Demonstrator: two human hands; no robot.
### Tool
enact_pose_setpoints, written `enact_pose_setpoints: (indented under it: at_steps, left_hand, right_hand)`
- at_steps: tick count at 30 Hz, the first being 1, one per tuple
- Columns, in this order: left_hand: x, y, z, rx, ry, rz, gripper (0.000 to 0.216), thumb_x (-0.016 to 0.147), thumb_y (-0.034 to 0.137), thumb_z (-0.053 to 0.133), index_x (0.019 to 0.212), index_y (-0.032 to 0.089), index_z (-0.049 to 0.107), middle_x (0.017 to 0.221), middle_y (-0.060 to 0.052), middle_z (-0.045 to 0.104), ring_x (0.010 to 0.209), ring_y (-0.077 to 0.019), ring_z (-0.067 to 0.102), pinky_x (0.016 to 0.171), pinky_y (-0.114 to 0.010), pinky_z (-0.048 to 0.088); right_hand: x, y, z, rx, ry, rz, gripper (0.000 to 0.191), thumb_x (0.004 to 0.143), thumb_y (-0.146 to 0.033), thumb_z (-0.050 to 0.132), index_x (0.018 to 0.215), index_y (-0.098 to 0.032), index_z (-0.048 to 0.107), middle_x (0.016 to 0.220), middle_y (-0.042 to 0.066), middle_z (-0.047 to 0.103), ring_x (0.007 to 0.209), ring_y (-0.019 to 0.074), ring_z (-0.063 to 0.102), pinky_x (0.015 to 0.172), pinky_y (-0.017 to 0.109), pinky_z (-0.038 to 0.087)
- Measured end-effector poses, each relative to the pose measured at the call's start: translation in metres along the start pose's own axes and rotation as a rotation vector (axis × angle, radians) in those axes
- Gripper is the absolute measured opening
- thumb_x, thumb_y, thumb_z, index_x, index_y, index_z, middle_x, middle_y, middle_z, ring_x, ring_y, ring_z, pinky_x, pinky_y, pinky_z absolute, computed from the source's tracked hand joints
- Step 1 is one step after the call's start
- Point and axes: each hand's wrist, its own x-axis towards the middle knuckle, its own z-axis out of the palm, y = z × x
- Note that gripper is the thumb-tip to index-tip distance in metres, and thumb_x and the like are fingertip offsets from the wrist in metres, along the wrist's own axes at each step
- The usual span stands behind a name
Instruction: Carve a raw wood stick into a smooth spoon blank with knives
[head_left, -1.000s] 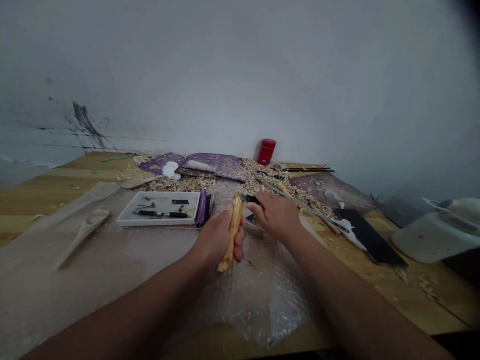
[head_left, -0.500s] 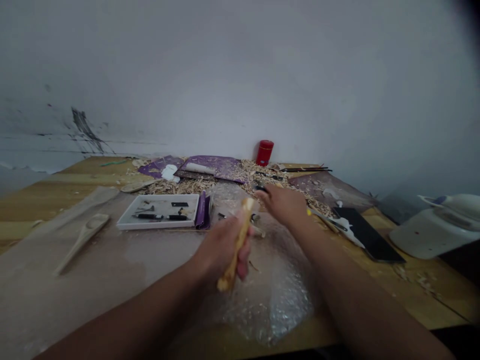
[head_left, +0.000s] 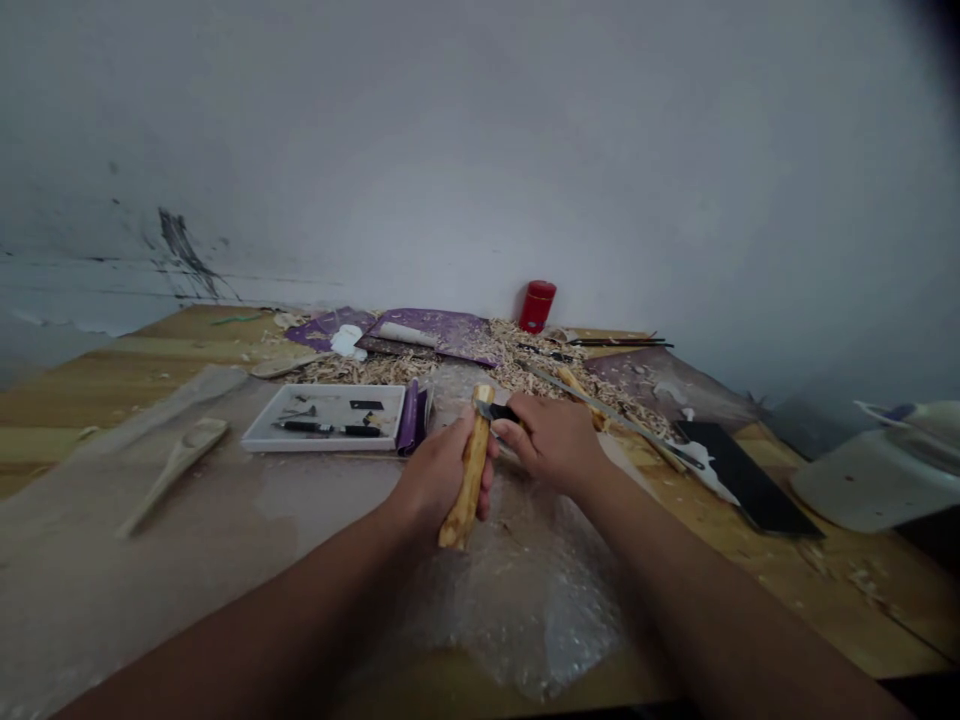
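My left hand (head_left: 442, 468) is closed around a pale yellow wooden stick (head_left: 471, 476), which stands tilted with its top leaning away from me. In my right hand (head_left: 559, 438) is a carving knife (head_left: 501, 411) with a black handle. Its short blade rests against the stick near the top end. My right thumb lies close to the wood just below the blade. Both hands are over the plastic sheet (head_left: 525, 590) in the middle of the table. My left palm and some of its fingers are hidden behind the stick.
Left of my hands are a white tray (head_left: 322, 443) with small tools and a wooden spoon (head_left: 176, 465). Wood shavings (head_left: 360, 371) heap towards the wall near a red tin (head_left: 537, 306). A long metal file (head_left: 622, 418), a dark flat slab (head_left: 750, 480) and a white pot (head_left: 874, 475) lie rightward.
My right hand has come down and left, bringing the knife blade onto the stick's top end. The stick has turned slightly in my left hand. The whole view has shifted a little.
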Motion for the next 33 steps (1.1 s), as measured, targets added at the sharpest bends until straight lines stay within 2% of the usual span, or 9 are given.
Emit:
enact_pose_setpoints:
  at_steps: [6,11,18,22,24,28,29,33]
  left_hand:
    - [-0.001,-0.002,0.000,0.017,-0.004,-0.005,0.043,0.076,0.055,0.029,0.068,0.017,0.046,0.040,0.004,0.044,0.028,-0.0090,0.040,0.033,-0.023,0.035]
    - [-0.005,0.001,0.004,0.017,0.018,-0.063,0.043,0.076,0.056,0.028,0.066,0.017,0.044,0.038,0.004,0.043,0.026,-0.0086,0.038,0.032,-0.022,0.033]
    - [-0.007,0.005,0.006,-0.016,-0.002,-0.080,0.043,0.076,0.056,0.029,0.065,0.017,0.044,0.038,0.004,0.042,0.025,-0.0082,0.038,0.031,-0.022,0.032]
    - [-0.007,0.007,0.006,-0.059,-0.006,-0.100,0.044,0.076,0.056,0.029,0.064,0.017,0.045,0.037,0.004,0.041,0.026,-0.0076,0.037,0.031,-0.022,0.032]
    - [-0.010,0.005,0.008,-0.060,-0.016,-0.092,0.044,0.075,0.056,0.030,0.064,0.017,0.045,0.037,0.004,0.041,0.026,-0.0076,0.037,0.031,-0.021,0.032]
    - [-0.020,0.002,0.015,-0.020,-0.142,-0.067,0.044,0.076,0.055,0.030,0.062,0.017,0.046,0.036,0.003,0.043,0.026,-0.0092,0.039,0.031,-0.023,0.035]
    - [-0.021,0.002,0.016,-0.019,-0.149,-0.056,0.044,0.076,0.055,0.030,0.062,0.016,0.046,0.036,0.003,0.043,0.026,-0.0093,0.039,0.033,-0.024,0.036]
    - [-0.016,0.005,0.011,-0.066,-0.114,0.026,0.042,0.078,0.050,0.030,0.071,0.015,0.051,0.038,0.004,0.044,0.029,-0.0079,0.040,0.041,-0.025,0.041]
  right_hand:
    - [-0.001,0.000,-0.003,-0.019,-0.012,-0.032,0.050,0.083,-0.053,0.019,0.077,-0.018,0.054,0.066,0.002,0.058,0.057,0.0126,0.050,0.049,0.024,0.016]
    - [-0.001,0.003,-0.004,-0.011,-0.007,-0.028,0.051,0.083,-0.053,0.018,0.076,-0.018,0.054,0.066,0.002,0.059,0.057,0.0125,0.049,0.049,0.024,0.017]
    - [0.001,0.005,-0.003,-0.077,0.017,0.033,0.056,0.083,-0.055,0.013,0.078,-0.018,0.054,0.070,0.004,0.060,0.061,0.0147,0.051,0.049,0.024,0.016]
    - [0.003,0.007,-0.001,-0.077,-0.014,0.046,0.055,0.082,-0.056,0.013,0.080,-0.019,0.054,0.073,0.004,0.061,0.063,0.0153,0.053,0.049,0.024,0.017]
    - [0.005,0.016,0.000,-0.079,-0.032,0.103,0.055,0.082,-0.056,0.014,0.081,-0.019,0.054,0.074,0.004,0.062,0.064,0.0156,0.053,0.049,0.024,0.018]
    - [0.008,0.039,0.000,-0.063,0.018,0.356,0.053,0.084,-0.053,0.014,0.082,-0.020,0.054,0.070,0.005,0.062,0.059,0.0159,0.052,0.048,0.024,0.020]
    - [0.007,0.041,0.001,-0.033,0.040,0.355,0.052,0.084,-0.052,0.014,0.080,-0.020,0.054,0.069,0.005,0.061,0.059,0.0156,0.052,0.049,0.024,0.021]
    - [0.005,0.032,0.004,0.116,0.074,0.197,0.045,0.085,-0.049,0.018,0.075,-0.020,0.051,0.066,0.002,0.058,0.061,0.0139,0.051,0.051,0.023,0.024]
